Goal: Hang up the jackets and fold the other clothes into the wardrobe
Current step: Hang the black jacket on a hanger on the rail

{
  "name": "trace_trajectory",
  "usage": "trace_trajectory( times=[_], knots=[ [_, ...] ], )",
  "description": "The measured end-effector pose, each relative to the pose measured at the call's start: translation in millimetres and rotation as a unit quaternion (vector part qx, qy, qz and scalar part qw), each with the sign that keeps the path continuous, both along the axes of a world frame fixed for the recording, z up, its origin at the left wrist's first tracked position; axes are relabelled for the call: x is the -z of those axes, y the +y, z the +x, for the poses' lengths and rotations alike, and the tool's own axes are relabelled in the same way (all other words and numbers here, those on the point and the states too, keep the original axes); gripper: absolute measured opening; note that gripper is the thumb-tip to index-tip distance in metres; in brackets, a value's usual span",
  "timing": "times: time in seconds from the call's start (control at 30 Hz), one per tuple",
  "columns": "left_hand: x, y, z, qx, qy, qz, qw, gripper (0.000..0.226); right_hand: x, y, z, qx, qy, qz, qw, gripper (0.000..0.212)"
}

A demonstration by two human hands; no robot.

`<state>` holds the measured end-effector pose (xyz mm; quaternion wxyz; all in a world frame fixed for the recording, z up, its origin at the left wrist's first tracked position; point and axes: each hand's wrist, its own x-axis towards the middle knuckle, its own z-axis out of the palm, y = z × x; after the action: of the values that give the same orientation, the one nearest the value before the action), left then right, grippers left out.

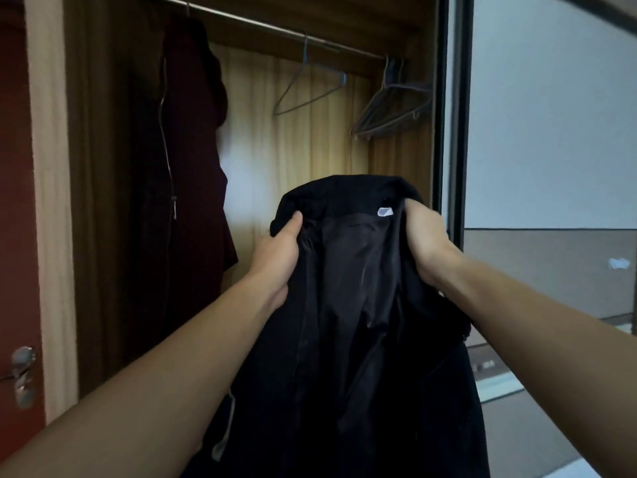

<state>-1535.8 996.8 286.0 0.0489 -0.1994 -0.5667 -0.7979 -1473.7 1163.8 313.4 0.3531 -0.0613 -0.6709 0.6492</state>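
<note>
Scene: a person faces an open wooden wardrobe (310,157) in dim light, both bare forearms stretched forward.
Black jacket (348,305): held up in front of the wardrobe opening, below the rail and on no hanger. Its collar end is uppermost and its shiny dark lining faces the camera. The body hangs down past the bottom of the view.
Left hand (279,250): grips the jacket's left shoulder edge. The thumb lies on the near side, and the fingers curl round behind the cloth, hidden.
Right hand (425,236): clamped on the right side of the collar, fingers bunched into the fabric, just beside the white label.
White label (385,212): a small tag inside the collar, near the top.
Rail (275,27): a metal bar running across the top of the wardrobe.
Dark red zipped jacket (193,150): hangs from the left end of the rail, a metal zip running down its front. It is left of the black jacket and not touching it.
Single hanger (304,51): 1 thin hanger, tilted, hooked on the middle of the rail with nothing on it.
Bunched hangers (389,112): several pressed together at the right end of the rail; their number cannot be told.
Door (17,201): reddish, at the far left, with a metal handle (22,374) low down.
Dark frame (455,132): a vertical strip at the wardrobe's right edge, with a pale wall (551,115) beyond it.
</note>
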Motion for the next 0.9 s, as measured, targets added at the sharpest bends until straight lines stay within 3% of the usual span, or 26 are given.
trace_trajectory(
  times=[0.27, 0.4, 0.67, 0.83, 0.9],
  knots=[
    [-61, 39, -52, -0.039, 0.035, 0.026, 0.998, 0.028, -43, 33, -76, -0.086, 0.052, -0.033, 0.994, 0.015],
    [-81, 53, -79, -0.07, 0.06, 0.012, 0.996, 0.031, -62, 59, -115, -0.135, 0.058, -0.003, 0.989, 0.026],
    [-143, 69, -140, -0.175, 0.118, 0.079, 0.974, 0.016, -72, 66, -206, -0.233, -0.001, 0.06, 0.971, 0.02],
    [-166, 65, -194, -0.214, 0.132, 0.072, 0.965, 0.021, -76, 64, -251, -0.239, -0.052, 0.118, 0.962, 0.031],
    [-169, 60, -219, -0.225, 0.13, 0.071, 0.963, 0.022, -81, 63, -265, -0.212, -0.065, 0.158, 0.962, 0.027]
  ],
)
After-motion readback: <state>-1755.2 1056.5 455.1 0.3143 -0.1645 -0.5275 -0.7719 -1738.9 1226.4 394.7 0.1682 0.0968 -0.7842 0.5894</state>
